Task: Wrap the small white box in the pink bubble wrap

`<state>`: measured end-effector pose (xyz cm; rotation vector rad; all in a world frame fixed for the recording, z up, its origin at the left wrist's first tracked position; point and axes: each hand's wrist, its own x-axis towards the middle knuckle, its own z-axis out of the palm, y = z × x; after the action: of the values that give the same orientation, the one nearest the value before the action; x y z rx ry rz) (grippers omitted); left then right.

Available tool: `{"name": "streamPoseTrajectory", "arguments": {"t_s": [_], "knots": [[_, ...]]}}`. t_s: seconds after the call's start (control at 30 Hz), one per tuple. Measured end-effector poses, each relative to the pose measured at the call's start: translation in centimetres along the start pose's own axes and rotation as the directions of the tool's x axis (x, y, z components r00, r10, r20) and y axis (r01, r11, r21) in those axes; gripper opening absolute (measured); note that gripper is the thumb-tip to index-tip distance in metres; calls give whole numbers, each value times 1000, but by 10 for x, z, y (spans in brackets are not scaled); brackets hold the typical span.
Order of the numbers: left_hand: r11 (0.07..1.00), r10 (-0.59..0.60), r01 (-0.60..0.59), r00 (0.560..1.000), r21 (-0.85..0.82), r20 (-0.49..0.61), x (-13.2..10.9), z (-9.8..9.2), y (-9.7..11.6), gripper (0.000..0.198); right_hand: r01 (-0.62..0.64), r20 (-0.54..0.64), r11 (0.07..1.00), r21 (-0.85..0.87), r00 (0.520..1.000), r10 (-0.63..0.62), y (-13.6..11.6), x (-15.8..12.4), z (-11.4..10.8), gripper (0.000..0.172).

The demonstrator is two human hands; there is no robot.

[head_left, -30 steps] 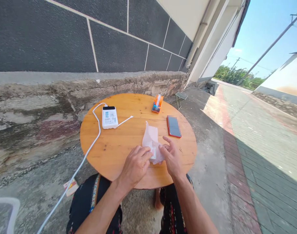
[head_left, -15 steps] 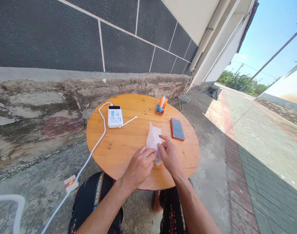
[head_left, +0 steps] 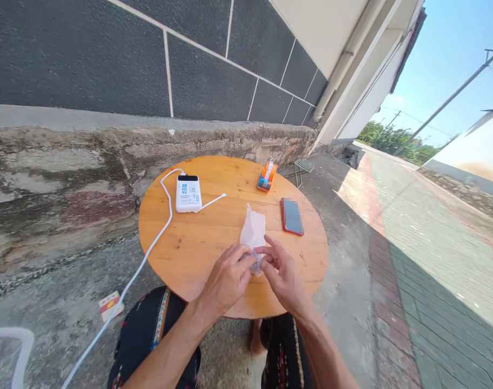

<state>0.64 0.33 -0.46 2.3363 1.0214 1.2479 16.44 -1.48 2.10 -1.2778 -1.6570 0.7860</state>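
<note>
A thin white paper wrapper (head_left: 253,231) lies on the round wooden table (head_left: 181,248) in front of me. My left hand (head_left: 227,279) pinches its near end with curled fingers. My right hand (head_left: 282,274) pinches the same end from the right, thumb and forefinger together. The near end is lifted slightly off the wood between both hands. What is inside the wrapper is hidden by my fingers.
A white power bank (head_left: 188,193) with a white cable (head_left: 149,248) lies at the table's left. An orange tape dispenser (head_left: 267,176) stands at the back, a red-cased phone (head_left: 292,216) to the right. A stone ledge and dark wall run behind; a small box (head_left: 109,305) lies on the ground.
Both hands have drawn together on the wrapper's near end, from fingers lying on it to a pinch. The near end is bunched and raised a little.
</note>
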Motion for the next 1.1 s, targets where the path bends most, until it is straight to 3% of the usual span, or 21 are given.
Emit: {"name": "streamPoseTrajectory", "arguments": {"t_s": [0.1,0.2,0.4,0.6,0.83,0.9,1.03,1.1], "knots": [[995,-56,54,998,-84,-22,0,-2,0,25,77,52,996,-50,996,-75,1,-2,0,52],[978,-155,149,987,-146,-31,3,-5,4,20,80,70,988,-134,995,-71,2,1,3,56],[929,-359,350,931,-118,-68,14,3,12,7,127,108,949,-290,989,-99,2,2,5,66],[942,-335,332,938,-45,-87,14,11,13,12,200,197,952,-231,968,-156,0,0,-7,73],[956,-283,289,955,56,-89,13,13,16,21,166,225,976,-144,966,-131,1,3,-18,59],[958,-274,280,958,63,-88,12,12,17,20,121,187,987,-107,977,-100,4,14,-26,50],[965,-251,257,963,54,-100,13,11,16,20,40,-7,990,-138,999,-41,8,59,-41,32],[968,-244,249,964,40,-110,13,12,15,20,-2,41,967,-254,999,13,10,88,-43,31]]}}
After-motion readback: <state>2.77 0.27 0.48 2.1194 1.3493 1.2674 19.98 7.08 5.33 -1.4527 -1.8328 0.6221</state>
